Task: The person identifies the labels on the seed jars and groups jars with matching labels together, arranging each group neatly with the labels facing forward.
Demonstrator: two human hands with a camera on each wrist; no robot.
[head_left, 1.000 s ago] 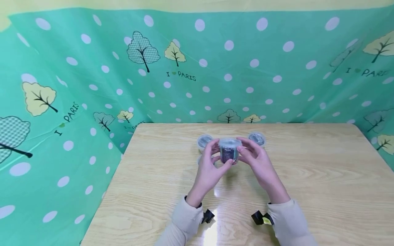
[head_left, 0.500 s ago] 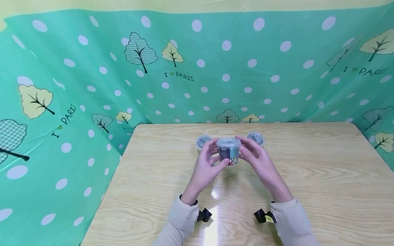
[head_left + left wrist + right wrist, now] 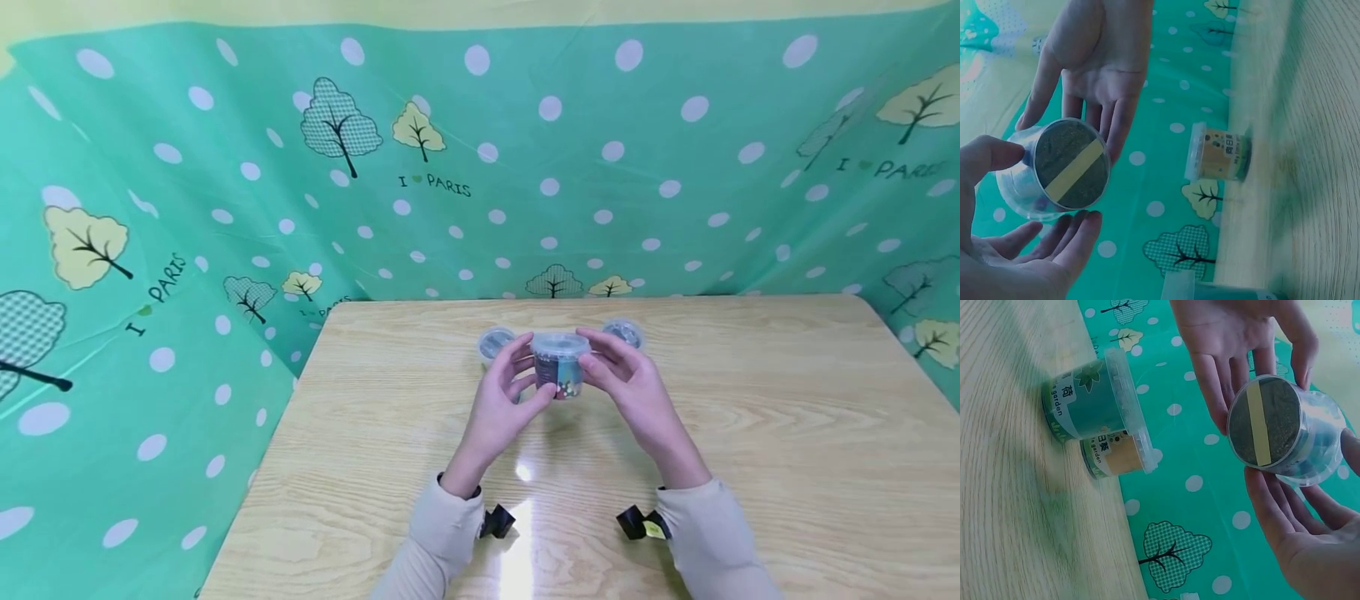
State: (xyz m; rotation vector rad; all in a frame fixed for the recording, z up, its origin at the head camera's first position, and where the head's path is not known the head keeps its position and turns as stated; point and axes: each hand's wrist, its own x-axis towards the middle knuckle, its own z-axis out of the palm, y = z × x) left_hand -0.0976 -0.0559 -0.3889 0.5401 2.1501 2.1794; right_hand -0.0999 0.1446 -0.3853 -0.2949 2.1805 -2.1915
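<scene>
A clear plastic tub (image 3: 560, 365) with a lid and a dark-blue and teal label is held up over the table between both hands. My left hand (image 3: 501, 404) grips its left side, thumb low on the label. On the other side my right hand (image 3: 626, 387) holds it near the rim, thumb on the front. The wrist views show the base of the tub (image 3: 1072, 178), dark soil-like stuff behind it and a pale yellow strip across it. Fingers of both hands curve round its sides.
Beyond the hands stand a lidded tub (image 3: 495, 342) at back left and another tub (image 3: 626, 332) at back right. A green-labelled tub (image 3: 1088, 400) stands close to an orange-labelled tub (image 3: 1122, 455) in the right wrist view. Patterned green cloth (image 3: 465, 233) hangs behind the wooden table (image 3: 772, 433).
The tub has turned between the hands: its dark label panel has shifted left, and the teal panel with a colourful picture now faces front. The hands have stayed nearly in place.
</scene>
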